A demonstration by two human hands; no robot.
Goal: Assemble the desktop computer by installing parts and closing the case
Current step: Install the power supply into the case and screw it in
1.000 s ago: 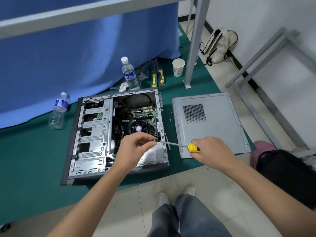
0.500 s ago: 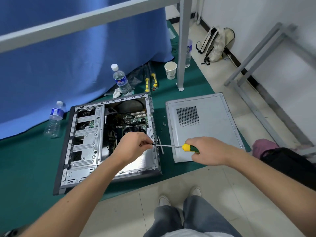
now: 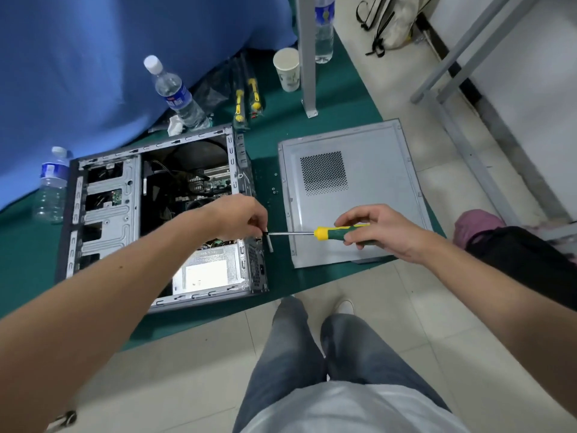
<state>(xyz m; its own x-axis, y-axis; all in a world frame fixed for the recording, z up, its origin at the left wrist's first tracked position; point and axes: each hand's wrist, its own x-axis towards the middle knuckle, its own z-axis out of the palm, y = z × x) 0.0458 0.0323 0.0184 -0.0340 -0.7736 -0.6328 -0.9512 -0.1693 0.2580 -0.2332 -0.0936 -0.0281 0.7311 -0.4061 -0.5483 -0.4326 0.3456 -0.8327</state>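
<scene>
The open computer case (image 3: 103,214) lies on its side on a green mat, its drive cage at the left and its power supply (image 3: 206,273) at the near end. My right hand (image 3: 381,232) grips a screwdriver (image 3: 331,233) with a green and yellow handle, held level and pointing left. My left hand (image 3: 240,218) hovers over the case's rear edge, and its fingers pinch at the screwdriver's tip; whatever sits at the tip is too small to make out. The grey side panel (image 3: 374,195) lies flat to the right of the case.
Loose screws (image 3: 274,190) lie on the mat between case and panel. Two water bottles (image 3: 178,95) (image 3: 51,185), a paper cup (image 3: 287,70), packaged tools (image 3: 246,98) and a metal table leg (image 3: 307,57) stand behind. A dark bag (image 3: 527,260) lies at the right; my legs are below.
The view has tipped down and closer. Both hands have stayed joined at the screwdriver's tip and now sit by the case's rear edge rather than over its interior.
</scene>
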